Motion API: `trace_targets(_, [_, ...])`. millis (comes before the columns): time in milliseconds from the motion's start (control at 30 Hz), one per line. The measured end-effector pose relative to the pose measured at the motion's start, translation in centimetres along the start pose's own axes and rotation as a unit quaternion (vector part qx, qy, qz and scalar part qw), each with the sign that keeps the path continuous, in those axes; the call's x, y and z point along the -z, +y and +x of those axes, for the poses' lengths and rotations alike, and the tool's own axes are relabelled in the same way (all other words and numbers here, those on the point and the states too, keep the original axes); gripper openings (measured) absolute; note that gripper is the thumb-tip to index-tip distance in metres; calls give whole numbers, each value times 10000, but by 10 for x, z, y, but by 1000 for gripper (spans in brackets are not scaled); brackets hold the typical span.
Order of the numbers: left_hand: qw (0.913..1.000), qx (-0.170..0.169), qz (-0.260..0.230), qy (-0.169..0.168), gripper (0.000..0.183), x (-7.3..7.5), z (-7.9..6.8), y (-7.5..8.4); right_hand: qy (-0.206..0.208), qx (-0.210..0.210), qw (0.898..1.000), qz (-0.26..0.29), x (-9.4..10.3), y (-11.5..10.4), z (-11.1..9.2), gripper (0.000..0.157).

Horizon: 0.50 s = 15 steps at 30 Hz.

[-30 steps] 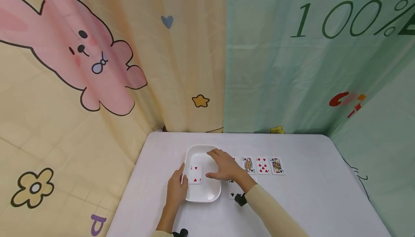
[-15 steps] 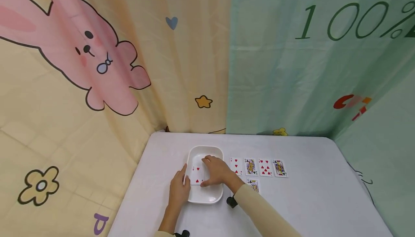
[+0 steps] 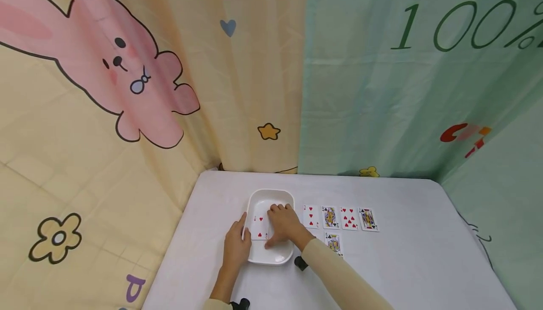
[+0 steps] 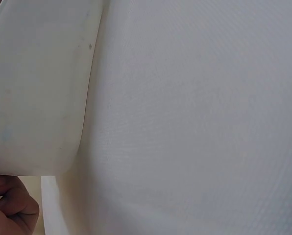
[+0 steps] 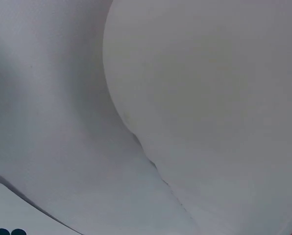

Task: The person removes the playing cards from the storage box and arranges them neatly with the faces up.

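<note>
A white tray [image 3: 271,259] sits on the white table. Inside it lies a two of hearts [image 3: 260,228], face up. At the tray's left side, my left hand [image 3: 237,246] grips the rim; the left wrist view shows curled fingers [image 4: 16,205] beside the wall. My right hand [image 3: 286,225] reaches in over the right rim, its fingers and thumb spread apart just right of the card. Whether its fingertips touch the card cannot be told. The right wrist view shows mostly the tray's blurred outer wall [image 5: 200,98].
Right of the tray lies a row of face-up cards: a red-heart card [image 3: 311,216], a picture card [image 3: 330,217], another heart card [image 3: 349,218] and a dark-suited picture card [image 3: 368,219]. Another picture card [image 3: 333,242] lies below, partly under my right sleeve [image 3: 339,272]. Curtains hang behind the table.
My right hand has come down and left into the tray, to the card's right edge. It uncovered the leftmost card of the row. The left hand stays on the rim.
</note>
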<state>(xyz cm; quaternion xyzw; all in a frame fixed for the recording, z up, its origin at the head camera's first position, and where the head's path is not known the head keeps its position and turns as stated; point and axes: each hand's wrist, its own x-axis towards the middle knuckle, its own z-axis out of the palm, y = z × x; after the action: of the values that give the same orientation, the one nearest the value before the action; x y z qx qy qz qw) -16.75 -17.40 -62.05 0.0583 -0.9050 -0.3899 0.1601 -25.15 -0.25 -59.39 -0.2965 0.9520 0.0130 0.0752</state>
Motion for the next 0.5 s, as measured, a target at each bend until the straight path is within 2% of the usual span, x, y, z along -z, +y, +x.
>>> trace_targets(267, [10000,76,43,10,51,1,0,1,64,-24,9999,-96,-2,-1,2,95])
trace_targets(500, [9997,216,-3,-83,51,1,0,2,24,-149,9999,13,0,-3,1,97])
